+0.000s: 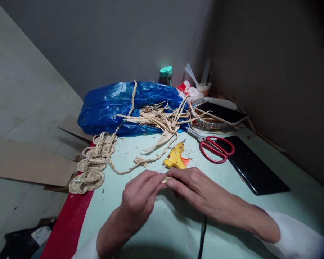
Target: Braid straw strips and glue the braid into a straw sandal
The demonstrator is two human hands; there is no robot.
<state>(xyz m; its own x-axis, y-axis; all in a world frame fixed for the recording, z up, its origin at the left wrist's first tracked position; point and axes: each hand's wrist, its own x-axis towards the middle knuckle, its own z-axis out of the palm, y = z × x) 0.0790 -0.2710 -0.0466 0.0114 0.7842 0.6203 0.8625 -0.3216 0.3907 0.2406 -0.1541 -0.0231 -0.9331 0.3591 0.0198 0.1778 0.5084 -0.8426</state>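
Note:
My left hand point(142, 192) and my right hand point(193, 187) meet at the middle of the table, both closed on a short bit of braided straw cord point(166, 179). Most of that piece is hidden by my fingers. Just beyond them lies a yellow glue gun point(175, 155) with an orange trigger. A long braided cord point(124, 172) loops across the table towards coiled bundles of braid point(88, 172) at the left edge. Dry straw strips point(162, 118) spill out of a blue plastic bag point(108, 104).
Red-handled scissors point(217, 149) rest partly on a black tablet-like slab point(255, 167). A phone point(223, 112) lies on a round basket point(205, 124). Behind stand a teal-lidded jar point(166, 73) and a cup of sticks point(203, 88). A black cable point(202, 237) runs below my right hand.

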